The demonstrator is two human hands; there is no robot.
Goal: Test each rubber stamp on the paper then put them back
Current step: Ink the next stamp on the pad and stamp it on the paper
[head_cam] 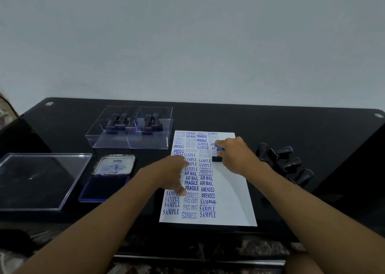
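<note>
Press black rubber stamp (217,158) squarely, right hand (234,155) gripping; left hand (174,175) open, flat, steadying white printed paper (233,194).

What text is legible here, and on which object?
"Artline": open lid of the ink pad; the smaller print below it is blurred.
"SAMPLE", "AIR MAIL", "FRAGILE", "AMENDED", "EXPRESS", "FAX OUT", "PRIVATE & CONFIDENTIAL": blue impressions, most repeated, on the paper.
Small multi-line blocks near the paper's top: too small to read.
Stamp under the right hand: no readable label.
</note>
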